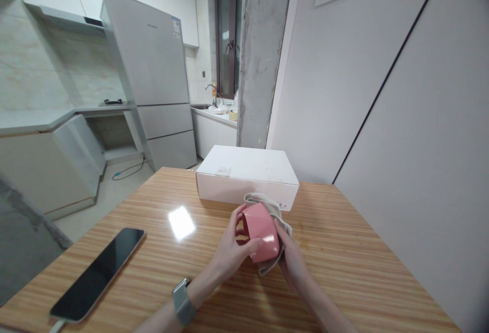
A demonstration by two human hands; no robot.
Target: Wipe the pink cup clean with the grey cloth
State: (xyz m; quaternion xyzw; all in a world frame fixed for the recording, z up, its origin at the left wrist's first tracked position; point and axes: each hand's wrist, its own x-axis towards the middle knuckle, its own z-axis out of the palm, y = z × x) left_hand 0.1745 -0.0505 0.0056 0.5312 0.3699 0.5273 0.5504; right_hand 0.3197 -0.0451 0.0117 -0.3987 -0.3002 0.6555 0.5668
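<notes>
A glossy pink bowl is tilted on its side above the table, its opening turned to the left. My left hand grips the bowl by the rim, thumb on the outside and fingers reaching inside. Against the bowl's right side and base, my right hand presses a folded grey-beige cloth. Parts of the right fingers are hidden behind the cloth and bowl. A watch with a grey band is on my left wrist.
Behind the bowl a white closed box stands on the wood-grain table. A black-screened phone with a white cable lies at left. Beyond the table are a fridge, a sink counter and a concrete pillar; a white wall is on the right.
</notes>
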